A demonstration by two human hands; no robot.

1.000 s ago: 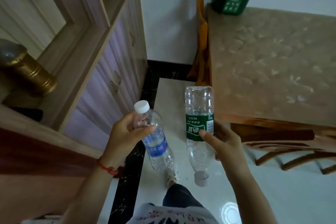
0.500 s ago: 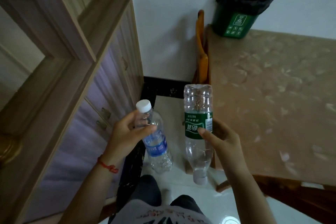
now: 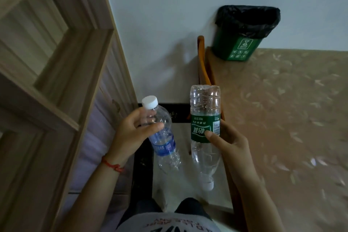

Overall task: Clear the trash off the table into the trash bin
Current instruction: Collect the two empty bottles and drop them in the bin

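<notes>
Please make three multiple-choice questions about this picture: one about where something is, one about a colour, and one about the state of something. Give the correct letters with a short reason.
1. Where does the green trash bin stand?
A. on the table corner by the wall
B. on the floor under the table
C. inside the wooden cabinet

2. What colour is the label on the bottle in the right hand?
A. red
B. green
C. yellow

3. How is the blue-label bottle in the left hand held?
A. cap up
B. cap down
C. lying flat on the table

Answers: 1 A, the bin rests on the table beside the wall. 2 B, the green-label bottle wears a green band. 3 A, its white cap points up.
</notes>
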